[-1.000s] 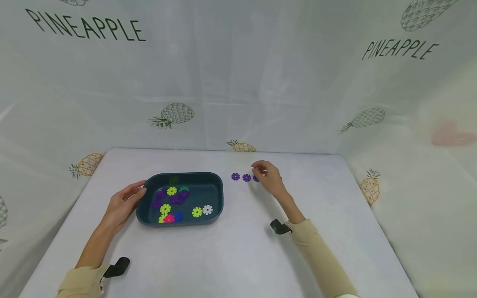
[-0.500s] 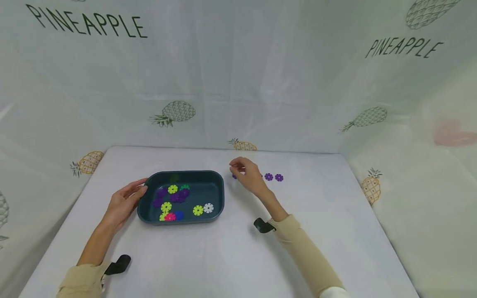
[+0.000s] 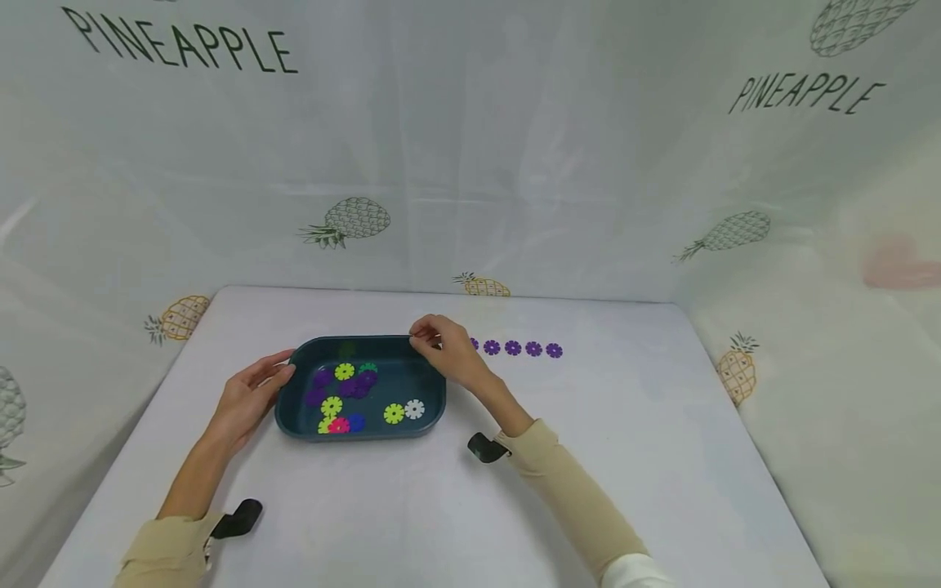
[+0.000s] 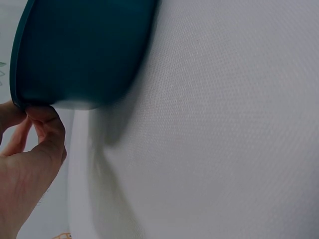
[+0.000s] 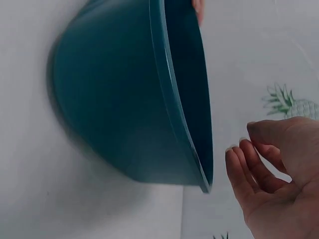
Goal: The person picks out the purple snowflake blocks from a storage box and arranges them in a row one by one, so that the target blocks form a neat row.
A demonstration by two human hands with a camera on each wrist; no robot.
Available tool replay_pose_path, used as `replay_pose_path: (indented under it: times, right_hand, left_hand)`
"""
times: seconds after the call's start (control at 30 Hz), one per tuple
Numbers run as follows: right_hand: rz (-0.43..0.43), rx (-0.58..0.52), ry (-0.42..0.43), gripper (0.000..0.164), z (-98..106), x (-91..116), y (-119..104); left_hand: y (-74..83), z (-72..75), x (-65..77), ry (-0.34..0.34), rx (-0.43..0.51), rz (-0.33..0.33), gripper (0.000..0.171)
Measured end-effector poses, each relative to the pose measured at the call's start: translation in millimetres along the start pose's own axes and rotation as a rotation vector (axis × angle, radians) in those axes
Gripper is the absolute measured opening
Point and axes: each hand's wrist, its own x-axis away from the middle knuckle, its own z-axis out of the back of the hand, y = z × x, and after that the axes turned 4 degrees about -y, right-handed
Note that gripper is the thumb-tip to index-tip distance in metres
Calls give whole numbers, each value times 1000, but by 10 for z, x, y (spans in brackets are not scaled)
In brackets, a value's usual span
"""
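Observation:
A dark teal tray [image 3: 397, 367] stands on the table, left of the middle. It holds several flower-shaped plastic discs: purple [image 3: 356, 387], yellow [image 3: 394, 413], white [image 3: 415, 409], pink [image 3: 339, 425], blue and green. My left hand [image 3: 246, 400] pinches the tray's left rim between thumb and fingers, as the left wrist view also shows at the tray wall [image 4: 75, 55]. Over the tray's far right corner hovers my right hand [image 3: 447, 349], fingers loosely curved. In the right wrist view its thumb and fingertips [image 5: 254, 127] stand apart with nothing between them.
To the right of the tray, several purple discs [image 3: 513, 348] lie in a straight row on the white table [image 3: 625, 457]. The right hand partly covers the row's left end. A pineapple-printed curtain [image 3: 470, 147] hangs behind the table.
My right hand has moved left from over the purple row to the tray's far right corner, uncovering more of the row. The left hand stays at the tray's rim.

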Motion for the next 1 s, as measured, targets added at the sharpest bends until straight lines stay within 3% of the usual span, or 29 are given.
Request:
replay_pose_path:
  times: [0.27,1.0]
  right_hand:
    - [32,-4,-51,17,-231,-66,-55]
    - [2,68,-181,24,-745,-220,-94]
  left_hand:
    - [-4,-5,-6,9,-8,9,66]
    - [17,-27,-1,14,4,21,67]
